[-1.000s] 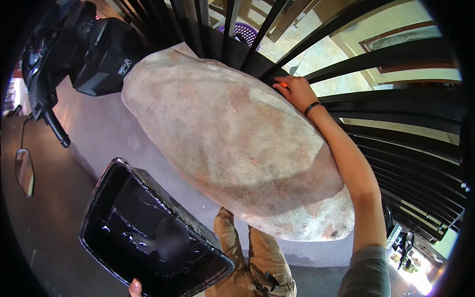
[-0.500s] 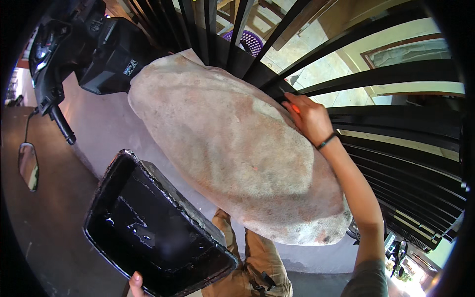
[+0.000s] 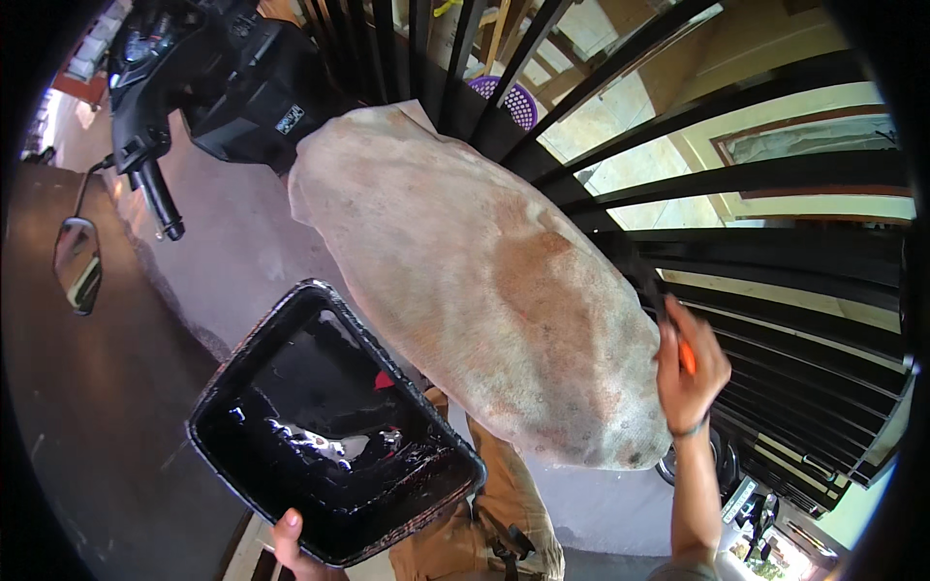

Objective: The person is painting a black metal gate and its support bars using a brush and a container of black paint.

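My left hand [image 3: 295, 544] grips the near rim of a black paint tray [image 3: 320, 320], thumb on the edge. Wet black paint [image 3: 281, 484] glistens inside it, and a small red spot shows near its right wall. My right hand [image 3: 690, 373], a dark band on its wrist, is closed around a paintbrush [image 3: 687, 355] with an orange handle. The brush's dark end is at the black slatted fence [image 3: 765, 250], hard to make out against it. Between my hands lies a pale, stained cloth [image 3: 436, 252] draped over the motorbike.
The motorbike's black handlebar grip [image 3: 157, 201] and mirror [image 3: 77, 261] stick out at the left. Behind the fence bars sits a purple perforated basket [image 3: 513, 100] on a tiled floor. My legs in tan trousers [image 3: 518, 494] stand close to the cloth's near edge.
My right hand has moved right and nearer along the fence with the paintbrush. The tray has shifted slightly right and tilted differently, showing more of its inside. The whole view has shifted.
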A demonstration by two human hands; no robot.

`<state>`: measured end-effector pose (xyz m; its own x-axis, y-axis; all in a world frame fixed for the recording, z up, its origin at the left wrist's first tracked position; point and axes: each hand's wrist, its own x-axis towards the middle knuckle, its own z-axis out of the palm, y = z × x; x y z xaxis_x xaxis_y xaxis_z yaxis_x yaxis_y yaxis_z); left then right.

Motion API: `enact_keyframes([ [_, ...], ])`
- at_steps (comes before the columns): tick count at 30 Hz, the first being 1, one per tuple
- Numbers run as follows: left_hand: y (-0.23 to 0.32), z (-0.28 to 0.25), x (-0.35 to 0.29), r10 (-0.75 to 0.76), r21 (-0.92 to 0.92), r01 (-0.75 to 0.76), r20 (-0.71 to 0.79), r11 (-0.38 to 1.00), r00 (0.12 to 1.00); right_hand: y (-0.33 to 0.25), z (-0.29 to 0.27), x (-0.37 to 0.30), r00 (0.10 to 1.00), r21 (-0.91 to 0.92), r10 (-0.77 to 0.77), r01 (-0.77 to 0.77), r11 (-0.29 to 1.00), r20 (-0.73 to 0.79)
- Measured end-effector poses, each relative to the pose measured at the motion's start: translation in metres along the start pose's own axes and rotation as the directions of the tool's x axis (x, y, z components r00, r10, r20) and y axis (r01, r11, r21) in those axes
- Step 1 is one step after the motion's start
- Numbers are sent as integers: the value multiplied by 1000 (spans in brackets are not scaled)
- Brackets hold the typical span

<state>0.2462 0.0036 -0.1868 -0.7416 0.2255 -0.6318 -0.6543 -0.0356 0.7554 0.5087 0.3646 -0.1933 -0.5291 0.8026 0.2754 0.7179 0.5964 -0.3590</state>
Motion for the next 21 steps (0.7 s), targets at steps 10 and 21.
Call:
enact_keyframes([
  [10,29,-13,-13,-81,22,78,242,997,967,-120,-69,-115,773,512,634,-539,669,-16],
  [21,7,-13,-91,-205,78,194,543,978,814,-140,-164,-222,553,713,804,-472,519,-219],
])
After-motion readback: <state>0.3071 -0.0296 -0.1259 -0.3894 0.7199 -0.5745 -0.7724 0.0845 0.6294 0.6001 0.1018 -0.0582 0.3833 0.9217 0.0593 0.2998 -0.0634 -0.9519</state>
